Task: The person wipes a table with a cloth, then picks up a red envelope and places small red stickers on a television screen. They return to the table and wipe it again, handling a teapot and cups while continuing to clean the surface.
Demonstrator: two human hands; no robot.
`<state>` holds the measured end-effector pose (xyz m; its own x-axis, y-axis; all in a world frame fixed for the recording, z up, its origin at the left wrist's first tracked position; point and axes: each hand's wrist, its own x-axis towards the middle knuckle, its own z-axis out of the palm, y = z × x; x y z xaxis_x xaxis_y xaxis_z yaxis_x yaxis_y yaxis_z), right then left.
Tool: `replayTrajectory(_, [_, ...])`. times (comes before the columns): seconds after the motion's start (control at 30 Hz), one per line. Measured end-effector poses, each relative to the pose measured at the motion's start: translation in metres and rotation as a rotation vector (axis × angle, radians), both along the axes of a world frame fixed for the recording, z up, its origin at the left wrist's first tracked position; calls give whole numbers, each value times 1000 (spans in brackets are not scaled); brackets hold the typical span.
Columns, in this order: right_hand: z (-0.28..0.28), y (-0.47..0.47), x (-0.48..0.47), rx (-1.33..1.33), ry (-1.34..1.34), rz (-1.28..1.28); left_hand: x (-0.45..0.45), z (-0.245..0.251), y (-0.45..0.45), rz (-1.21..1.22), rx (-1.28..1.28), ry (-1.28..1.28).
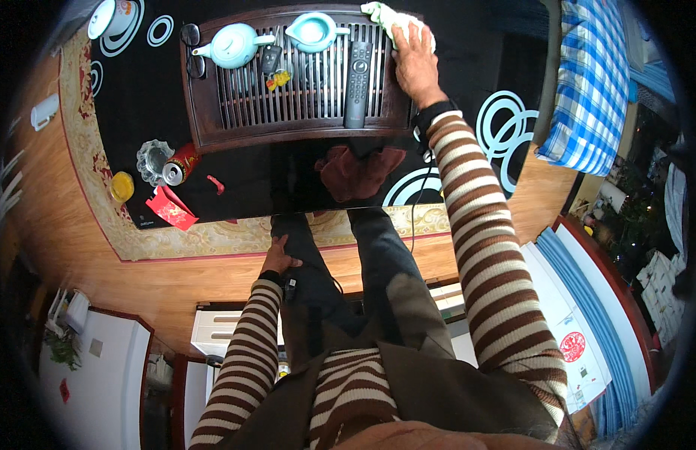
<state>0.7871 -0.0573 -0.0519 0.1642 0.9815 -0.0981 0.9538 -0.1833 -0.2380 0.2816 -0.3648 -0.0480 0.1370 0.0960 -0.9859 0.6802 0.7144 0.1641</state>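
Observation:
My right hand [418, 70] presses a pale green cloth [401, 22] against the far right corner of a dark wooden slatted tea tray [300, 134]. A black remote control [356, 90] lies on the slats just left of this hand. Also on the tray are a light blue teapot [234, 48], a light blue pitcher [313, 32], a car key [270, 59] with a yellow charm [278, 80], and eyeglasses [193, 50] at the left rim. My left hand [280, 257] rests on my left leg near the knee, holding nothing.
The tray stands on a black glossy table [241, 194] with a dark red cloth [356, 174] near its front edge. Leftward are a glass ashtray [151, 160], a red drink can [179, 164], a red packet [172, 209] and a yellow-lidded jar [122, 187]. A checked cushion [590, 84] lies right.

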Motion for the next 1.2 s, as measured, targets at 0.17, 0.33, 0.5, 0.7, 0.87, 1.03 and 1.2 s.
replayTrajectory(0.17, [9, -64, -29, 109, 30, 5, 8, 3, 9, -158, -9, 53])
replayTrajectory(0.33, [34, -152, -73, -84, 21, -79, 8, 7, 13, -190, -33, 67])
replayTrajectory(0.5, [57, -212, -98, -65, 252, -119, 0, -2, 1, -132, 23, -4])
replayTrajectory(0.7, [99, -244, -133, -409, 174, -118, -9, -13, -13, -106, 43, -16])
replayTrajectory(0.87, [86, -149, -126, 12, 346, -197, -4, -6, -12, -129, 74, 25])
replayTrajectory(1.03, [66, -70, -136, -208, 286, -290, -1, -3, -9, -175, 23, 75])
replayTrajectory(1.2, [58, -47, -129, -211, 269, -368, 4, 3, -1, -183, -7, 54])
